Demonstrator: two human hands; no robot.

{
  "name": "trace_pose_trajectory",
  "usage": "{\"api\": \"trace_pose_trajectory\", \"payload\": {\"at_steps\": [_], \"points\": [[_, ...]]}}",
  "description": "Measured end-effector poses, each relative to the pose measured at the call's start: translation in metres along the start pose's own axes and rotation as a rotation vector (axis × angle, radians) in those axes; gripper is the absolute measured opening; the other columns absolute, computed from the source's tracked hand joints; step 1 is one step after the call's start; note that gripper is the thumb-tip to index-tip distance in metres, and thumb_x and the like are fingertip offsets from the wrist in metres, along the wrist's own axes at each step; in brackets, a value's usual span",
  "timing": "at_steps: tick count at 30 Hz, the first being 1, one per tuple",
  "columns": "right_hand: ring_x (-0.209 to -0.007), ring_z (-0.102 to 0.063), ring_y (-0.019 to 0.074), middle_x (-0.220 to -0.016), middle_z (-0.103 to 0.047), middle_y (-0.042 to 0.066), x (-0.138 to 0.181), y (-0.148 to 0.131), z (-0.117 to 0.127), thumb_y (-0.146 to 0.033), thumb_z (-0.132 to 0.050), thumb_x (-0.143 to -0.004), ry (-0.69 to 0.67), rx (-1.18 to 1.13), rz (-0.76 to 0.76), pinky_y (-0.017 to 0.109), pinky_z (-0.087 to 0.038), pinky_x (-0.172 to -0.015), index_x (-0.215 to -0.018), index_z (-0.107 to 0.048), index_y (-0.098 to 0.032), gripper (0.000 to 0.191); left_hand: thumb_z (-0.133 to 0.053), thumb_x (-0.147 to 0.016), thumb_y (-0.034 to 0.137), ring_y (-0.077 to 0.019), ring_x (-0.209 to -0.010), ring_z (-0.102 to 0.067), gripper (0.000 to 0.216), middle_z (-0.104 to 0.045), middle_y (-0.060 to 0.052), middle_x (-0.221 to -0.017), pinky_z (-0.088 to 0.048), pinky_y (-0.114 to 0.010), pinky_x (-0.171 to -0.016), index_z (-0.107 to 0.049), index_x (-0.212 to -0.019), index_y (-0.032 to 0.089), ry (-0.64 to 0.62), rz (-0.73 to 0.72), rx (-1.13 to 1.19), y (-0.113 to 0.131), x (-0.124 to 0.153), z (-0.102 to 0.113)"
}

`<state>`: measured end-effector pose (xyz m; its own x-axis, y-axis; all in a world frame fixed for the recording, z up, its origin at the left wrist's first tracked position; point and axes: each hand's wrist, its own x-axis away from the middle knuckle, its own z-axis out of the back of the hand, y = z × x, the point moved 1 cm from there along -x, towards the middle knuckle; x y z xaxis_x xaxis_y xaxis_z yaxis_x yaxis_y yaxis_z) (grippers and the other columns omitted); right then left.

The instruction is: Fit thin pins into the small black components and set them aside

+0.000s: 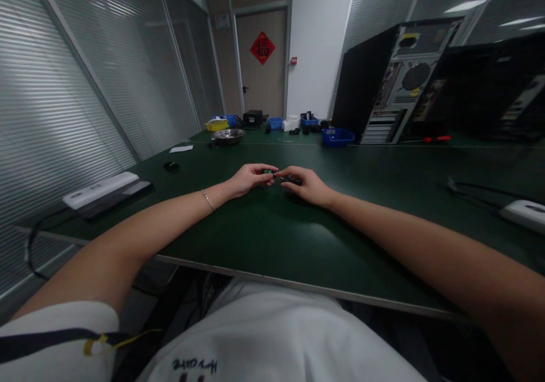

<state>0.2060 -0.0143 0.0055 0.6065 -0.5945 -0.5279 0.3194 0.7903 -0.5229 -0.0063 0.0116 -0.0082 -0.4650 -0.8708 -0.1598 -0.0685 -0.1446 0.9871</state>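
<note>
Over the middle of the green tabletop, my two hands meet almost fingertip to fingertip. My left hand pinches a small green piece that looks like a circuit board, partly covered by the fingers. From the other side my right hand is closed on a thin dark object; its far end points at the green piece. The fingers hide most of it, so its exact kind cannot be made out. Whether the two pieces touch is too small to tell.
A metal bowl, a yellow bin and a blue tray stand toward the back. A computer tower rises at right, near a red-handled tool. White power strips lie left and right.
</note>
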Motion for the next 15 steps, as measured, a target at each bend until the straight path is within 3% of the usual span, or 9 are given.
{"api": "trace_pose_trajectory", "payload": {"at_steps": [9, 15], "points": [[-0.096, -0.060, 0.0195, -0.109, -0.065, 0.007, -0.0012, 0.0041, -0.0022, -0.023, -0.057, -0.081, 0.022, 0.000, -0.029, 0.036, -0.047, -0.085, -0.114, -0.062, -0.021, 0.034, -0.066, -0.074, 0.006, -0.0152, -0.086, -0.065, 0.032, -0.065, -0.011, -0.102, -0.049, -0.031, -0.085, -0.061, -0.105, 0.010, -0.022, 0.011, 0.152, 0.0082, 0.0023, -0.0076], [-0.096, -0.060, 0.0193, -0.109, -0.065, 0.006, -0.0020, 0.0056, -0.0031, -0.025, -0.057, -0.082, 0.020, 0.007, -0.039, 0.035, -0.047, -0.084, -0.113, -0.062, -0.021, 0.031, -0.061, -0.074, 0.000, -0.0154, -0.074, -0.066, 0.030, -0.064, -0.012, -0.096, -0.051, -0.030, -0.072, -0.048, -0.099, 0.010, 0.156, 0.003, 0.211, 0.0025, -0.0027, 0.0017]]}}
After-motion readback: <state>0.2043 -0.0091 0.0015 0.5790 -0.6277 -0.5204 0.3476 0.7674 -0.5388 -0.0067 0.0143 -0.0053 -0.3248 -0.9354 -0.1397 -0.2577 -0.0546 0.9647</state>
